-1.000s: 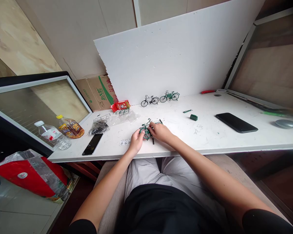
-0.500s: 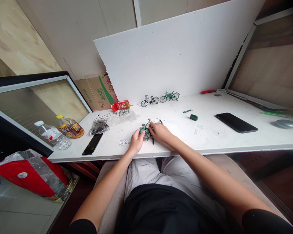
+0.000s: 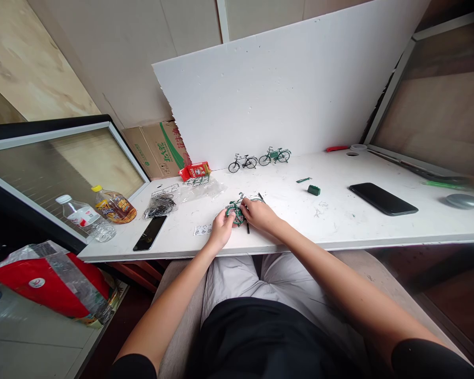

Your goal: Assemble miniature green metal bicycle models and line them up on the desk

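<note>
A small green model bicycle is between my two hands near the front of the white table. My left hand grips it by a wheel, thumb and fingers closed. From the right, my right hand pinches the middle of it; its fingers partly cover the frame, and the exact part in the pinch is hidden. A thin black piece lies just below the right fingers. Beside my left hand is a small printed paper. Further right lie a green block-shaped part and a thin green part.
A black model bicycle and a green one stand against the white board. Left are two bottles, a phone, bagged black parts and a red packet. Right are another phone and a grey mouse.
Both hands stay on the green model bicycle in nearly the same place. Only a slight shift of the camera view shows.
</note>
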Motion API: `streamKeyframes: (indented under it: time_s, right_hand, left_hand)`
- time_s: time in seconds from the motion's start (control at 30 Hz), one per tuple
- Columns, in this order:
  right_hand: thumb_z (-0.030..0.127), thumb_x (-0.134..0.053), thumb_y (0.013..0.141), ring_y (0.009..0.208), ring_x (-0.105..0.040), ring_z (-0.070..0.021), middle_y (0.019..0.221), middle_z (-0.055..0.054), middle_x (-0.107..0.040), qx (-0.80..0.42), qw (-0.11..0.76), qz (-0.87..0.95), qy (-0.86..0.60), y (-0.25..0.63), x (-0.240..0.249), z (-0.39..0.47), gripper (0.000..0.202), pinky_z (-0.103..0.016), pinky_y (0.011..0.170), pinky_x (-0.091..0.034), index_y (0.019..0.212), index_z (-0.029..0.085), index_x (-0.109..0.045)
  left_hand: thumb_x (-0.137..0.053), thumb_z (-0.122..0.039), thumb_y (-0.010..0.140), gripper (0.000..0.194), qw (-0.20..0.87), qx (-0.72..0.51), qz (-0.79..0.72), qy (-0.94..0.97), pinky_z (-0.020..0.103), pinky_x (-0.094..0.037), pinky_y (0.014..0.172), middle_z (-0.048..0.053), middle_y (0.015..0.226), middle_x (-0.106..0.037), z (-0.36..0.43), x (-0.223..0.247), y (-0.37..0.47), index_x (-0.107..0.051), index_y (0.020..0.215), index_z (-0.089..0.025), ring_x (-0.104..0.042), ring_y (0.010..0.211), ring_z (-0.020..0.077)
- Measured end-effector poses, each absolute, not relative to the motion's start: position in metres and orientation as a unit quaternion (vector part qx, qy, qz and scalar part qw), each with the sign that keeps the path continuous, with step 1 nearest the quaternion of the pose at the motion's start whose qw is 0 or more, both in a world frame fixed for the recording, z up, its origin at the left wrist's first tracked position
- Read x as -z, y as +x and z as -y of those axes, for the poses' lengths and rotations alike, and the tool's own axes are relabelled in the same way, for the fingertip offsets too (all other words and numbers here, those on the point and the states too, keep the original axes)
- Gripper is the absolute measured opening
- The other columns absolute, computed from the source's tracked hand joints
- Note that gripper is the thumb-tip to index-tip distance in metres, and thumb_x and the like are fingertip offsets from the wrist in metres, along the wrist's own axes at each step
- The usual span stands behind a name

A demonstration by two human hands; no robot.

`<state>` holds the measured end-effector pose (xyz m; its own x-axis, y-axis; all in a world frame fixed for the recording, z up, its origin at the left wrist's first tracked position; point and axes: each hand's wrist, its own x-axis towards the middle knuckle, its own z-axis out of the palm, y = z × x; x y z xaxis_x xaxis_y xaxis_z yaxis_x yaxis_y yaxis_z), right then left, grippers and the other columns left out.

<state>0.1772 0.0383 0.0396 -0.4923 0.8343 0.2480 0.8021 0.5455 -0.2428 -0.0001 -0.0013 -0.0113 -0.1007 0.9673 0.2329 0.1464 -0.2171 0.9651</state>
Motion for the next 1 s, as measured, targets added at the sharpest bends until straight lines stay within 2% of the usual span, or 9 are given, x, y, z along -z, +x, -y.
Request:
streamKeyframes:
  time_s: [0.4,1.0]
  right_hand:
    - [0.035,-0.034,0.114,0.087,-0.073,-0.0260,0.101,-0.013,-0.079,-0.036,0.188,0.863,-0.468,0.1773,-0.0368,-0.0394,0.032,-0.031,0.069,-0.038,0.119,0.016,-0.059]
    - [0.034,-0.029,0.115,0.089,-0.073,-0.0262,0.104,-0.014,-0.078,-0.038,0.167,0.863,-0.476,0.1758,-0.0400,-0.0355,0.034,-0.031,0.071,-0.040,0.122,0.016,-0.056]
  left_hand:
    - [-0.064,-0.052,0.098,0.035,0.379,-0.546,-0.497,0.558,0.033,-0.060,0.074,0.007,0.097,-0.071,0.0001,0.0130,-0.0008,-0.063,0.104,-0.018,-0.070,0.074,0.0182]
    - [-0.065,-0.050,0.098,0.034,0.370,-0.540,-0.511,0.557,0.034,-0.061,0.075,0.009,0.098,-0.073,-0.0004,0.0142,-0.0016,-0.064,0.107,-0.018,-0.072,0.074,0.0197]
